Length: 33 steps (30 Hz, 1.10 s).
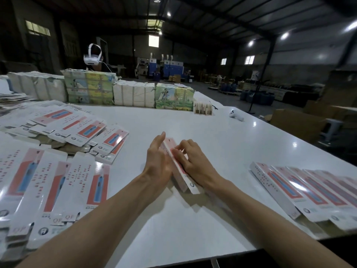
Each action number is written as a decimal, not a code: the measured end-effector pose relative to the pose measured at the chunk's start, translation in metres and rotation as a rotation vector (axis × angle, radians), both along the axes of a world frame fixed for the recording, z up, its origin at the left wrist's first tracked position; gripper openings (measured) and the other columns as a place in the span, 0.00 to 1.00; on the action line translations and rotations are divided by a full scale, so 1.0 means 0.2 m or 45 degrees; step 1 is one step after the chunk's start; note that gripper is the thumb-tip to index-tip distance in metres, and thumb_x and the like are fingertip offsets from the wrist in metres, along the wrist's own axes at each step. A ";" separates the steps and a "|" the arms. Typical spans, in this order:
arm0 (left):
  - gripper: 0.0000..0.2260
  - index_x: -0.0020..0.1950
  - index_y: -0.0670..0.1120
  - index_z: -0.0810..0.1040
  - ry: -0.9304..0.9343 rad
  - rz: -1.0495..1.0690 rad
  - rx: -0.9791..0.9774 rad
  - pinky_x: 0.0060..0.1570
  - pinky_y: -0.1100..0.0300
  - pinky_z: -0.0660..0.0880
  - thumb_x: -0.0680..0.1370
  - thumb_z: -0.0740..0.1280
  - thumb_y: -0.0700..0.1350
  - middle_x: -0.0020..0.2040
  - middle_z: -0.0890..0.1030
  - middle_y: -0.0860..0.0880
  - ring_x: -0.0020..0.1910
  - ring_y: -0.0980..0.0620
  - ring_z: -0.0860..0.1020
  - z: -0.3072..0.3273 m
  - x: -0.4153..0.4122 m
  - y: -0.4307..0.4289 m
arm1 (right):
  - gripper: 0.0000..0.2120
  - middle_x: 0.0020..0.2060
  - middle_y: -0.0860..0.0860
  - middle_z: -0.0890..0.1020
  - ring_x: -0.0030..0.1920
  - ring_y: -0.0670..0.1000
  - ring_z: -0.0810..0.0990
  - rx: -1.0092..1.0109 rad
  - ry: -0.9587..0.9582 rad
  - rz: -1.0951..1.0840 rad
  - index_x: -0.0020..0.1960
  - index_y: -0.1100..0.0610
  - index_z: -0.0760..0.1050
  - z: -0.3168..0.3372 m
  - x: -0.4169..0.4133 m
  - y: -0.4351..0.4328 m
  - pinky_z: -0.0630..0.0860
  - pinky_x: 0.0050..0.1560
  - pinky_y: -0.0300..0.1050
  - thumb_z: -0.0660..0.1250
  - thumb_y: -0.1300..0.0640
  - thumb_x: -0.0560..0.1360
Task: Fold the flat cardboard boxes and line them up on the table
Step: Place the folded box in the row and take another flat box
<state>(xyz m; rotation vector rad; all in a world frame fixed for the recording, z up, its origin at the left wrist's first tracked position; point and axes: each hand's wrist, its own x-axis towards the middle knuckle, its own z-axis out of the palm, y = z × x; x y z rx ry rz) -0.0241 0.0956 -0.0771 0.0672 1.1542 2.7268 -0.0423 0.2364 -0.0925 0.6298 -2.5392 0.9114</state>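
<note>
left hand (158,163) flat, open against box (181,179) | right hand (190,161) curled, gripping box

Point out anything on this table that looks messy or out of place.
The flat boxes at the left lie in a slumped heap, fanned at mixed angles. The folded boxes at the right lie in a neat row.

Dark roof (212,8), bright ceiling lamps (284,35), small windows (249,59).
</note>
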 end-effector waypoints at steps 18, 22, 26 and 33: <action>0.17 0.70 0.56 0.67 0.456 0.023 -0.924 0.55 0.56 0.82 0.84 0.69 0.47 0.63 0.76 0.46 0.54 0.50 0.84 -0.16 -0.11 0.06 | 0.25 0.75 0.51 0.67 0.74 0.55 0.67 0.725 -0.161 -0.834 0.79 0.49 0.59 0.00 0.48 0.61 0.66 0.76 0.57 0.61 0.46 0.85; 0.12 0.64 0.58 0.76 0.555 0.016 -1.091 0.60 0.50 0.82 0.82 0.70 0.49 0.61 0.79 0.49 0.50 0.54 0.85 -0.19 -0.12 0.06 | 0.26 0.78 0.53 0.64 0.79 0.57 0.64 0.791 -0.227 -0.978 0.79 0.51 0.60 -0.01 0.53 0.72 0.59 0.81 0.57 0.62 0.46 0.85; 0.12 0.62 0.58 0.78 0.598 0.029 -1.135 0.58 0.52 0.82 0.79 0.70 0.52 0.60 0.80 0.51 0.50 0.60 0.84 -0.19 -0.11 0.06 | 0.26 0.75 0.53 0.68 0.74 0.55 0.70 0.837 -0.285 -1.111 0.77 0.53 0.64 0.00 0.58 0.80 0.68 0.77 0.56 0.66 0.49 0.83; 0.09 0.59 0.57 0.81 0.582 0.014 -1.203 0.58 0.55 0.82 0.83 0.68 0.45 0.60 0.80 0.53 0.52 0.54 0.84 -0.17 -0.07 0.06 | 0.25 0.78 0.53 0.65 0.78 0.55 0.65 0.924 -0.199 -1.026 0.77 0.52 0.64 0.10 0.49 0.71 0.63 0.78 0.54 0.64 0.46 0.84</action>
